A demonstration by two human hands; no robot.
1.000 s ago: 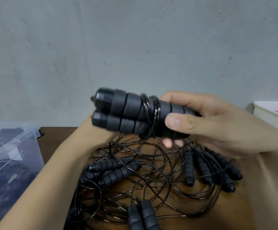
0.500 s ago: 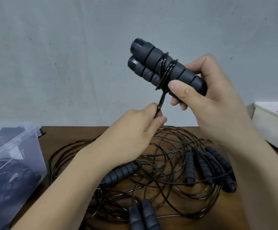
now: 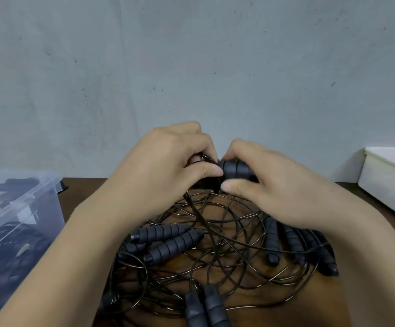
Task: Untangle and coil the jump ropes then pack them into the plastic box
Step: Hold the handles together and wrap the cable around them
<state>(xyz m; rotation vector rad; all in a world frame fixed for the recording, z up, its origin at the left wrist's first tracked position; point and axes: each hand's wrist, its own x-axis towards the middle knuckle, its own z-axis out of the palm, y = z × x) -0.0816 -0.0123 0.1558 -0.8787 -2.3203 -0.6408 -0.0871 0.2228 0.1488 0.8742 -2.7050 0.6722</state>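
— Above the tangle (image 3: 215, 251), at its twelve o'clock edge, both hands meet. See what they hold?

— The right hand (image 3: 272, 187) is curled over a pair of black foam handles (image 3: 235, 172), fingers on top, thumb on the near side. Only the ribbed end of the handles shows between the two hands.

— And the left hand (image 3: 165, 171)?

— Its fingers are bent too, pinching a thin black cord (image 3: 206, 159) right at the end of the handles. The left thumb tip touches the handles; the two thumbs lie just beside each other. I cannot tell how the cord runs under the fingers.

— Where are the other ropes?

— Spread loose on the brown worktop (image 3: 286, 312), below both wrists. One handle pair (image 3: 165, 239) lies at nine o'clock of the pile, tilted. Another pair (image 3: 206, 308) sits at six o'clock, at the bottom edge of the view. More handles (image 3: 293, 244) lie at three o'clock, partly under the right forearm.

— The plastic box (image 3: 19, 208)?

— It stands at nine o'clock, well apart from the hands, clear-walled, with dark things inside that I cannot make out.

— Anything at three o'clock?

— A white tray (image 3: 387, 187) on the worktop's edge, with something pink in it.
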